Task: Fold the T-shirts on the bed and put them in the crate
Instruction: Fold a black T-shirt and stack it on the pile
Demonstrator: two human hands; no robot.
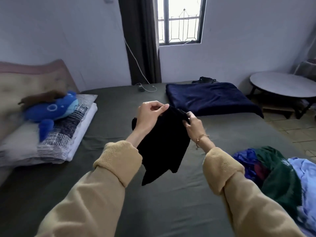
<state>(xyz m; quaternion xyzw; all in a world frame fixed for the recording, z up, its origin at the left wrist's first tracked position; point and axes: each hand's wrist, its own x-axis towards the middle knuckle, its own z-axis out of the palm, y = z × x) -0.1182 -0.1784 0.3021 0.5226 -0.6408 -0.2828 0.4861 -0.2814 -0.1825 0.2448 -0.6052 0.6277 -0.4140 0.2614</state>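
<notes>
A black T-shirt [164,144] hangs in the air above the bed [171,211], its lower part dangling towards the grey-green sheet. My left hand [151,115] pinches its top edge on the left. My right hand [194,123] grips the top edge on the right. A heap of other T-shirts lies at the right edge of the bed: a dark green one [278,173], a blue one [246,159] and a light blue one [306,182]. No crate is in view.
A folded navy blanket [212,98] lies at the far right of the bed. Pillows [56,134] and a blue plush toy [53,108] sit by the headboard on the left. A round low table [283,86] stands on the floor at the right.
</notes>
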